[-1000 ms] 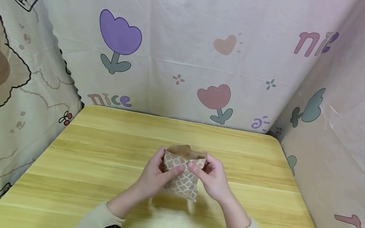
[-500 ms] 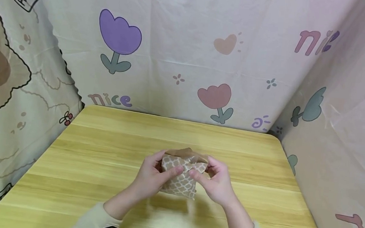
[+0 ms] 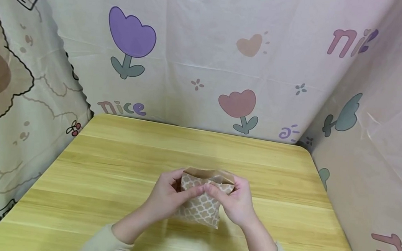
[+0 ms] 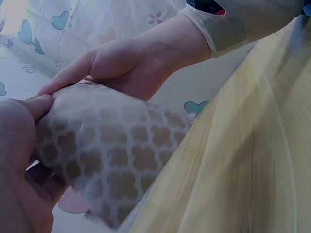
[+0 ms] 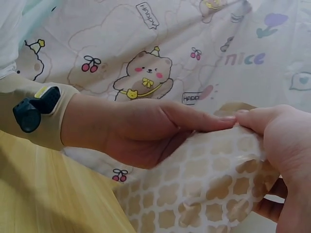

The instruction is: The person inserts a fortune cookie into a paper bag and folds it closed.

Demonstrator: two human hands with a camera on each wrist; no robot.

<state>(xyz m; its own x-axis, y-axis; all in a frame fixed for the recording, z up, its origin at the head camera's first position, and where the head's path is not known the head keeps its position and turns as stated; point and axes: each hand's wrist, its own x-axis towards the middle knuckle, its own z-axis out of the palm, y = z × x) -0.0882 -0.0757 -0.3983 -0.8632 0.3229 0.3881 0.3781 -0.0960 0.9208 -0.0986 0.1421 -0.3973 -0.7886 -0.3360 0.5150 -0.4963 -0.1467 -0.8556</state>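
A brown paper bag with a white lattice print is held up between both hands above the table, its mouth parted at the top. My left hand grips its left side, thumb across the front near the rim and fingers behind. On the other side my right hand pinches the rim the same way. The two thumb tips meet at the middle of the front panel. In the left wrist view the bag slants down toward the table. Seen from the right wrist, the bag bulges slightly. Its inside is mostly hidden.
The light wood table spreads out under the hands. A printed cloth with tulips and lettering hangs along its back edge, and similar cloth stands at the left and right. A dark wrist device sits on the left sleeve.
The bag's mouth has been drawn wider and the bag has come slightly lower and nearer. The right hand moved outward, then its thumb came back against the left thumb.
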